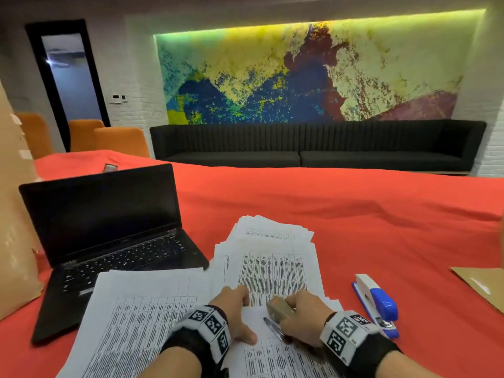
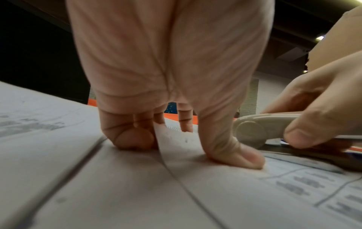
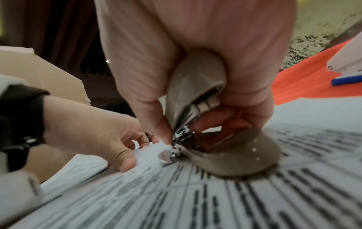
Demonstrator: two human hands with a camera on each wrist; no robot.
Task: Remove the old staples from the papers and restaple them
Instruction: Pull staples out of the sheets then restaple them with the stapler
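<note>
Printed papers (image 1: 272, 268) lie fanned on the red tablecloth (image 1: 368, 227), with a second sheaf (image 1: 131, 309) to their left. My left hand (image 1: 234, 306) presses fingertips and thumb (image 2: 237, 155) on the top sheets, and a sheet edge (image 2: 168, 139) stands up between them. My right hand (image 1: 302, 317) grips a beige claw staple remover (image 1: 279, 308) just right of the left hand. Its chrome claws (image 3: 182, 134) touch the paper close to the left fingers. I cannot make out the staple. A blue and white stapler (image 1: 376, 304) lies on the cloth to the right.
An open black laptop (image 1: 109, 227) sits at the left, partly under the left sheaf. A slim metallic pen-like item (image 1: 272, 327) lies on the paper by my right hand. Brown cardboard (image 1: 13, 214) stands far left and a brown envelope (image 1: 482, 287) lies far right.
</note>
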